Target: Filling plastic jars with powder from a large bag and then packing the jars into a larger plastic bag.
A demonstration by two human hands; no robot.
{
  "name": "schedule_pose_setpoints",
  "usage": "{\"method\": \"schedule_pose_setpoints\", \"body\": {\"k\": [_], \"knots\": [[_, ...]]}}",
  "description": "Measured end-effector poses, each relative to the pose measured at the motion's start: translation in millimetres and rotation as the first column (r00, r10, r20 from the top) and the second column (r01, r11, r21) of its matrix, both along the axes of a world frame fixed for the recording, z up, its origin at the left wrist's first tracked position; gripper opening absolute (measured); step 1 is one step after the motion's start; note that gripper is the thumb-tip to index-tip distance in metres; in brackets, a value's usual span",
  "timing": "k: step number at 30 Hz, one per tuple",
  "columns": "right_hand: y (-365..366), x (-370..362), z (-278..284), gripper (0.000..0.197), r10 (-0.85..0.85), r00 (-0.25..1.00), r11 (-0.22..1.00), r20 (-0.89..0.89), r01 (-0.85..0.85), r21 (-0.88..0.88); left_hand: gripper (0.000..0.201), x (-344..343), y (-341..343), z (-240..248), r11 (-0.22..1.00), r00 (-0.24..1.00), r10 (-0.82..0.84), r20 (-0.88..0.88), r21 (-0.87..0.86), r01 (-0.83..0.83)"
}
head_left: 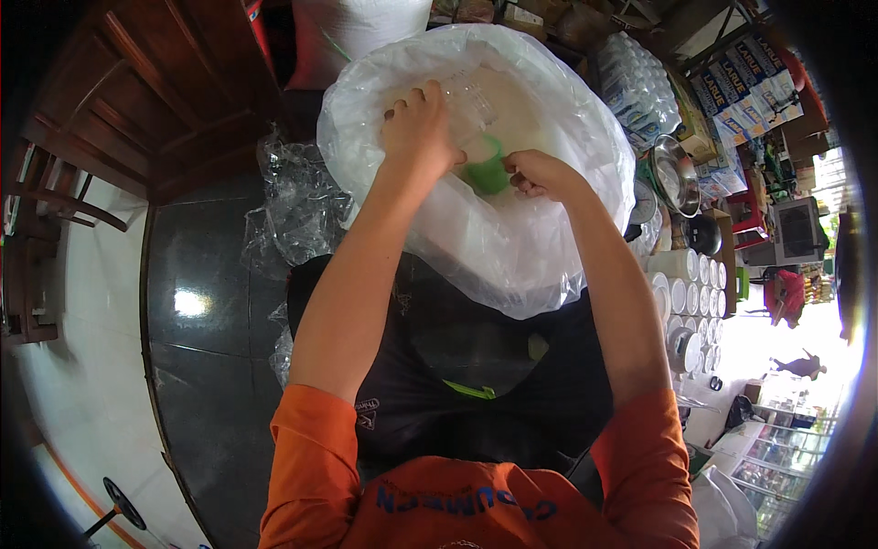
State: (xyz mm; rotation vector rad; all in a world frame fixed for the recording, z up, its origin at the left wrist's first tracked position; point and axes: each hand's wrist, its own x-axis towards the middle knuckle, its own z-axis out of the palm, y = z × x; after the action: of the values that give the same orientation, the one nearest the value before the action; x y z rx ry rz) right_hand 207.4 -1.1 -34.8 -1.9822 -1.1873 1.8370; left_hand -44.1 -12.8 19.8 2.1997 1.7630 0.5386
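A large white plastic-lined sack (585, 119) stands open before me, with pale, fine-looking contents (526, 101) inside. My right hand (541, 174) is closed on the rim of a green plastic cup (487, 172), which sits low in the sack's mouth, tilted. My left hand (416, 133) is over the left part of the opening, its fingers curled around a clear plastic piece (471, 102), a bag or a thin container; I cannot tell which. The left thumb comes close to the cup's rim. What the cup holds is hard to make out.
Crumpled clear plastic (293, 201) lies on the dark tiled floor left of the sack. Another full white sack (352, 32) stands behind. To the right are wrapped bottles (636, 87), a metal bowl (675, 174) and stacked white tubs (700, 284). Wooden furniture (155, 73) stands far left.
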Motion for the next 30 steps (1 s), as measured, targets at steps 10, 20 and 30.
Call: {"method": "schedule_pose_setpoints", "body": {"k": [10,20,30], "knots": [[-29,-2,55,0.018,-0.385,0.889,0.817,-0.25,0.454,0.356,0.096,-1,-3,3,0.999,0.998,-0.022,-0.057,-0.034,0.021],[-56,-71,88,0.022,-0.382,0.732,0.395,0.564,-0.423,0.816,0.102,-3,-19,11,0.995,0.988,-0.082,0.133,-0.042,0.089],[-70,-92,108,0.017,-0.353,0.524,0.288,0.775,-0.727,0.623,0.103,-17,-18,1,0.994,0.961,-0.104,0.258,0.014,0.104]]}}
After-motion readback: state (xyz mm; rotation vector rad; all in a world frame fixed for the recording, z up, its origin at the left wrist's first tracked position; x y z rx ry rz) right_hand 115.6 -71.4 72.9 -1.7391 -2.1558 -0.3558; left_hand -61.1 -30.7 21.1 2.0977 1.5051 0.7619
